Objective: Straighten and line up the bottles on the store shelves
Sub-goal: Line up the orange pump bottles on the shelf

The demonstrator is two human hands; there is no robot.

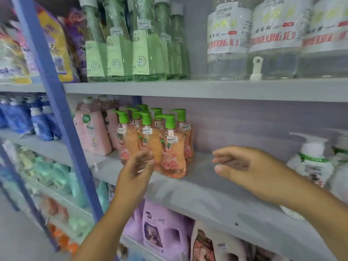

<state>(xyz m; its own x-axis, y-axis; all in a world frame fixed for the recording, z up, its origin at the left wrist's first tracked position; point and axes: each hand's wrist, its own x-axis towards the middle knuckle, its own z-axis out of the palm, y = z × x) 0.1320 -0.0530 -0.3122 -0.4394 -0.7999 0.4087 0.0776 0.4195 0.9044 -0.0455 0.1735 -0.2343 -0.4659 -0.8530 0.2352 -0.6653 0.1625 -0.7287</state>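
Several orange pump bottles [172, 147] with green pumps stand clustered on the middle grey shelf [207, 187]. My left hand [136, 168] hovers just in front of the cluster's left bottles, fingers apart, holding nothing. My right hand [243, 166] reaches over the bare stretch of shelf to the right of the cluster, fingers loosely spread and empty. Pink bottles [92, 132] stand to the left of the orange ones. White pump bottles [312, 161] stand at the right end, partly behind my right forearm.
The upper shelf [188, 89] carries tall green bottles [131, 53] and large clear bottles [273, 44]. A blue upright post [62, 117] runs down the left. Purple refill packs [162, 232] sit on the shelf below. Blue bottles [37, 119] stand in the neighbouring bay.
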